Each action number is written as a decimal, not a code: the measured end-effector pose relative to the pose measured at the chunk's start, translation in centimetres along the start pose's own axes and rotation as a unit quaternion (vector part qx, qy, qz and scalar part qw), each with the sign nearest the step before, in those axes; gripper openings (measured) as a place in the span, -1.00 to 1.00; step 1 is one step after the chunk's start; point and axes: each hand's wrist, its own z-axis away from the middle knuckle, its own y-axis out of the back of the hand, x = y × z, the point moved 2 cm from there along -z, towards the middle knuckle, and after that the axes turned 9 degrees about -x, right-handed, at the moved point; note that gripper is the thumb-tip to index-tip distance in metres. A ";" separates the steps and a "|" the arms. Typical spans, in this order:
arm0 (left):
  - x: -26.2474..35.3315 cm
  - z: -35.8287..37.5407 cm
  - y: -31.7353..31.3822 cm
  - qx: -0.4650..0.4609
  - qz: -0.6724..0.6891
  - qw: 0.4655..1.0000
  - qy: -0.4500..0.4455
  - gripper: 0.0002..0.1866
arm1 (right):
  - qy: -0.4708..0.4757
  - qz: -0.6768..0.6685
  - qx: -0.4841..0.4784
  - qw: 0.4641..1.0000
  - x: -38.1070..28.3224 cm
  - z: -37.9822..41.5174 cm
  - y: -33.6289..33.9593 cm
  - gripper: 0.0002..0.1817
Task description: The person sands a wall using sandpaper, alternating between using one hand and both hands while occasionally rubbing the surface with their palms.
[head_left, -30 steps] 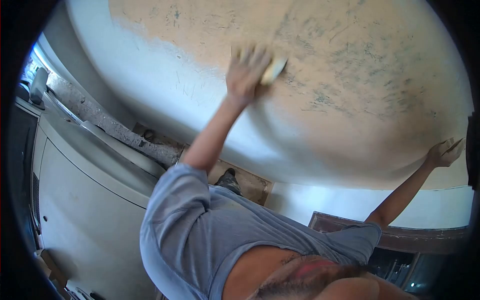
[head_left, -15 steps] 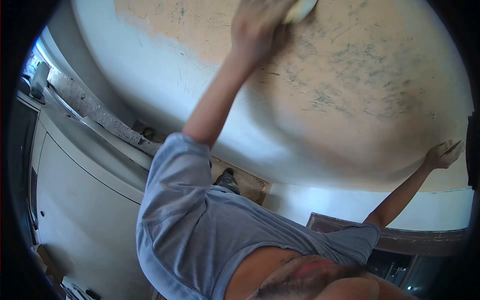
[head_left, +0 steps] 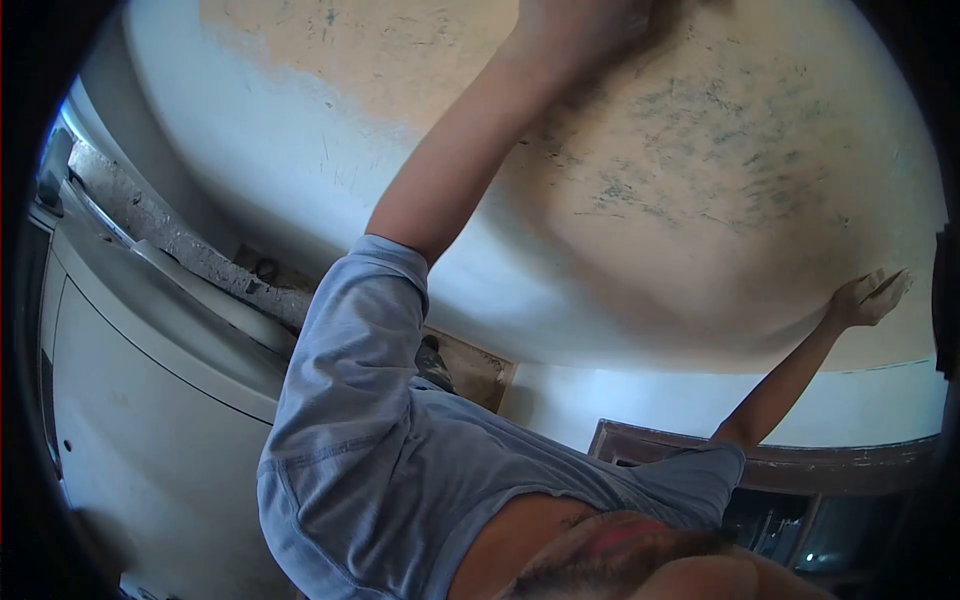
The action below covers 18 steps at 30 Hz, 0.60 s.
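My left hand (head_left: 585,25) is up at the top edge of the head view, curled against the patchy tan wall (head_left: 700,170). Its fingertips are cut off by the frame, and whatever they hold is hidden now. Far to the right, my right hand (head_left: 868,300) rests on the same wall with its fingers stretched out and a dark gap between them. They look dusted pale. Dark scratches and scuffs cover the tan part of the wall, which borders a paler white area.
A large pale grey cabinet-like body (head_left: 150,430) stands close at the left. Behind it runs a rough grey ledge (head_left: 150,220). Below me, a shoe (head_left: 432,360) shows on the brown floor (head_left: 480,375). A dark wooden frame (head_left: 800,470) is at the lower right.
My left hand has moved up and right along the wall, taking the pale yellow-and-white piece it gripped out of sight. My right hand stays on the wall; the view has shifted slightly.
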 end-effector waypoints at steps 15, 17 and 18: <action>6.8 2.9 -1.4 -0.021 0.200 0.975 0.094 -0.49 | -0.006 0.011 -0.007 1.000 -0.2 0.1 0.1 -0.51; 6.2 -1.7 -1.9 0.001 0.207 0.975 0.076 -0.55 | -0.003 0.016 -0.011 1.000 0.2 0.2 0.1 -0.51; 6.1 -2.6 -2.0 0.020 0.211 0.976 0.053 -0.60 | -0.005 0.018 -0.012 1.000 0.2 0.4 0.0 -0.51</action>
